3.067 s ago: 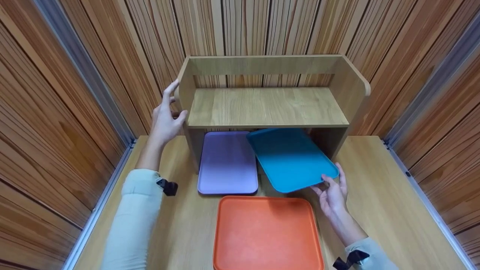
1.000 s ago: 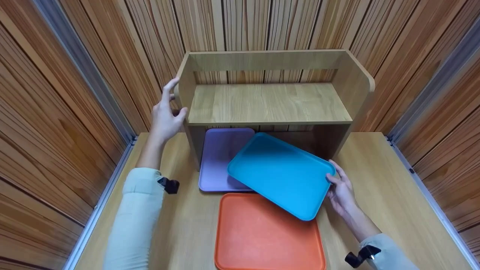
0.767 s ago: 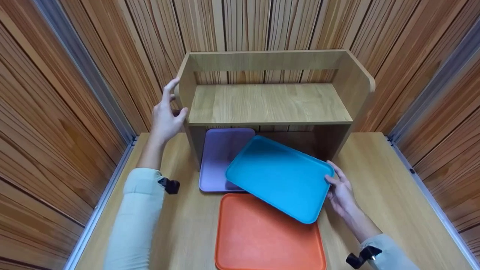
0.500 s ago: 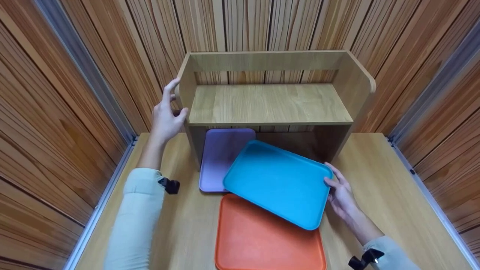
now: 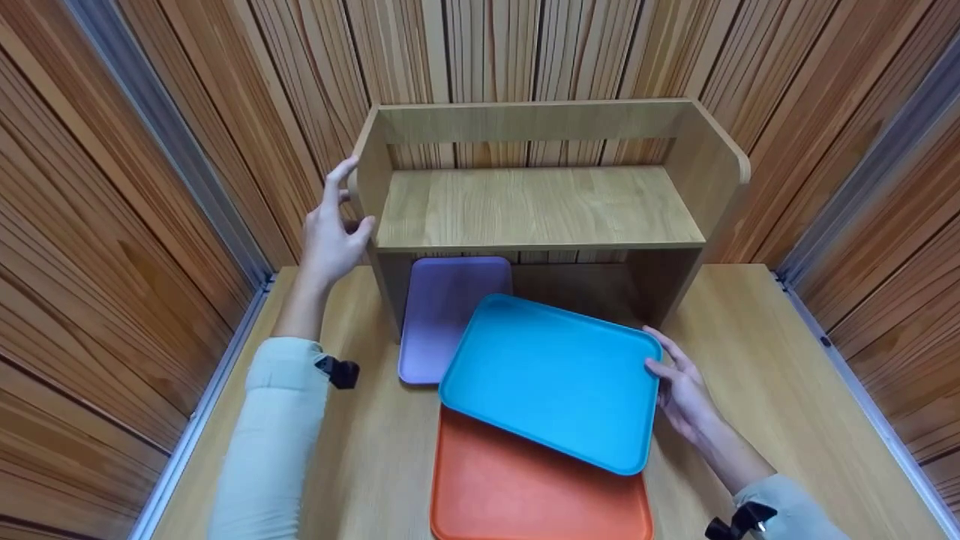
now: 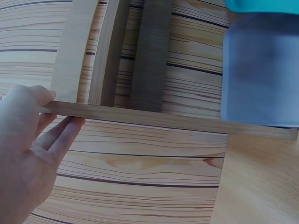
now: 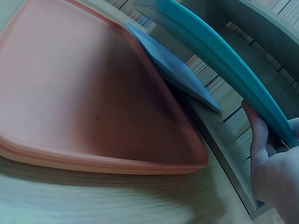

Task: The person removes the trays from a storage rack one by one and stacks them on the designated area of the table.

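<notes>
A blue tray (image 5: 555,382) hangs tilted above the table, its right corner pinched between the thumb and fingers of my right hand (image 5: 684,394). Beneath it lies an orange tray (image 5: 540,495), whose far part the blue one covers in the head view. A purple tray (image 5: 442,322) sits at the left under the shelf board, partly hidden by the blue tray. My left hand (image 5: 330,236) grips the left side panel of a small wooden desk shelf (image 5: 540,206); in the left wrist view the thumb and fingers lie on opposite faces of that panel (image 6: 154,120).
The shelf stands at the back of the wooden table (image 5: 375,465), near a plank-patterned wall (image 5: 495,52). Its right side panel (image 5: 709,157) rises behind my right hand. Metal rails (image 5: 847,382) run along the table's sides.
My right hand has drawn the blue tray out from under the shelf, swinging it left and toward me over the orange tray. My left hand stays on the shelf panel.
</notes>
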The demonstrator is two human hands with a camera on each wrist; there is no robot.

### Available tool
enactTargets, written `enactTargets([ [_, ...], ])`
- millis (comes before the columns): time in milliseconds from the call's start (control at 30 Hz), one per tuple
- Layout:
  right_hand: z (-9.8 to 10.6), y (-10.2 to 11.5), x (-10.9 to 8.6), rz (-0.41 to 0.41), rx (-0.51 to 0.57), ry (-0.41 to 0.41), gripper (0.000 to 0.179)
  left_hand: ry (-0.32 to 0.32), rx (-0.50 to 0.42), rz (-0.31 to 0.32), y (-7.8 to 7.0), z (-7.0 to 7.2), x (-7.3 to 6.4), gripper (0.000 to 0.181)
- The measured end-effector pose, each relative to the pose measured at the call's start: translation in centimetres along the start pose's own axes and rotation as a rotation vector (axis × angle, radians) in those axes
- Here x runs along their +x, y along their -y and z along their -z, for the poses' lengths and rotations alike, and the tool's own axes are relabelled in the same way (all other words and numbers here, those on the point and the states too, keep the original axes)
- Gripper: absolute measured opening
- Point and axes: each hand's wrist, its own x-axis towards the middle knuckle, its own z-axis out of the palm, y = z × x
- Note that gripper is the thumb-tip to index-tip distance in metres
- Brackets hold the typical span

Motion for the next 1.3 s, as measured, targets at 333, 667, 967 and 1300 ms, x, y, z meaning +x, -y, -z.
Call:
enactTargets([
  [333,-0.8,0.5,-0.4,0.008,-0.035,0.069,0.055,0.007,-0.035,0.008,-0.1,0.0,0.0,0.082],
  [667,-0.7,0.6,-0.7,0.028,-0.119,0.196,0.049,0.008,-0.041,0.009,-0.1,-0.1,0.0,0.083],
  [967,-0.7,0.1,-0.9,-0.015,-0.150,0.232,0.053,0.004,-0.025,0.003,-0.1,-0.1,0.0,0.082],
  [1300,-0.4,-0.9,-1.3,-0.016,-0.165,0.319,0.056,0.015,-0.039,0.015,-0.1,0.0,-0.2,0.082],
])
